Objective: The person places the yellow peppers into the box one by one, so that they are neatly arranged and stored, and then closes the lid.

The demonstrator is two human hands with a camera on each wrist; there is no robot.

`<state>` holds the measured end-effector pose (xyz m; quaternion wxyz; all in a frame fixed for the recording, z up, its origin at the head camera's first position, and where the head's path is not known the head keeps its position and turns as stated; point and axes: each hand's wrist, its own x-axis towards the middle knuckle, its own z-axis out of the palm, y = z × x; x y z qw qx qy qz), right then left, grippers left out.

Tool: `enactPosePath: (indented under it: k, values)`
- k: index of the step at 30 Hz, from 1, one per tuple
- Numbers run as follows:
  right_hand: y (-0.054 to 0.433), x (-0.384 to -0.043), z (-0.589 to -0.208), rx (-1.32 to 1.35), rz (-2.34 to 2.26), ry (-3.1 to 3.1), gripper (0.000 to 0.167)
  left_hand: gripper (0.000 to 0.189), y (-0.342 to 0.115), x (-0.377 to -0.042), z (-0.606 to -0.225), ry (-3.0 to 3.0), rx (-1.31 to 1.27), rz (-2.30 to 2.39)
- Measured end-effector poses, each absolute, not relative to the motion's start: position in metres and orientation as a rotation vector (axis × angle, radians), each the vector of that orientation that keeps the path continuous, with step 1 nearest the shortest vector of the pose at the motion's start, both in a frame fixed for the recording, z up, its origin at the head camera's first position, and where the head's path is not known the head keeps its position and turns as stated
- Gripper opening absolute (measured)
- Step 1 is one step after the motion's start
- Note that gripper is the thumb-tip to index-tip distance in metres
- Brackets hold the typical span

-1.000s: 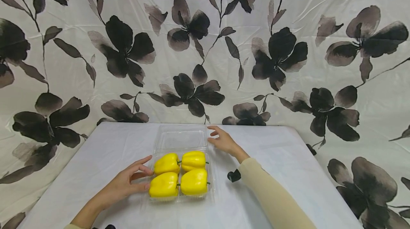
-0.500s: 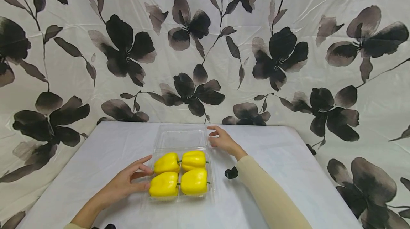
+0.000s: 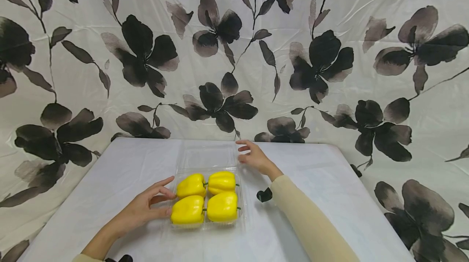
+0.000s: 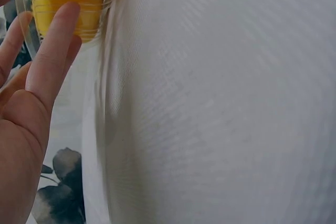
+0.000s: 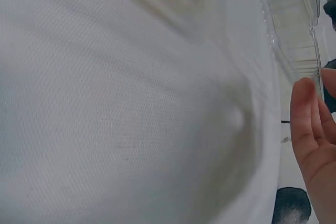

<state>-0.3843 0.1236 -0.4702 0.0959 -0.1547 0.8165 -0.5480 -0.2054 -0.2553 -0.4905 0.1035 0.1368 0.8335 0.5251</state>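
Observation:
A clear plastic clamshell container [image 3: 241, 217] holds several yellow bell peppers [image 3: 188, 210], lying on their sides in two rows with green stems to the right. Its lid [image 3: 207, 157] is swung back toward the far edge of the table. My left hand [image 3: 144, 209] rests its extended fingers and thumb against the container's left side. In the left wrist view, a straight digit [image 4: 58, 45] lies along the ribbed plastic wall. At the lid's far right corner, my right hand [image 3: 258, 162] pinches the edge between thumb and finger, as the right wrist view shows at the lid wall [image 5: 299, 40].
A white cloth covers the table [image 3: 307, 221]. Behind it hangs a pale curtain [image 3: 271, 103] with dark flowers. Small black devices sit by the wrists, one near the right cuff [image 3: 264, 194] and one near the left [image 3: 126, 258].
The lid's far edge has risen slightly, together with my right hand's fingers. My left hand and the peppers stay where they were; the right forearm has shifted a little left.

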Motion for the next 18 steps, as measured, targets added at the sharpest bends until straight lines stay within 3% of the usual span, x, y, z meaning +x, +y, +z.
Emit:
enactPosePath:
  k: [18]
  values:
    - [0.129, -0.378, -0.452, -0.56, -1.593, 2.53, 0.061, 0.04, -0.256, -0.207, -0.492, 2.472, 0.409, 1.55]
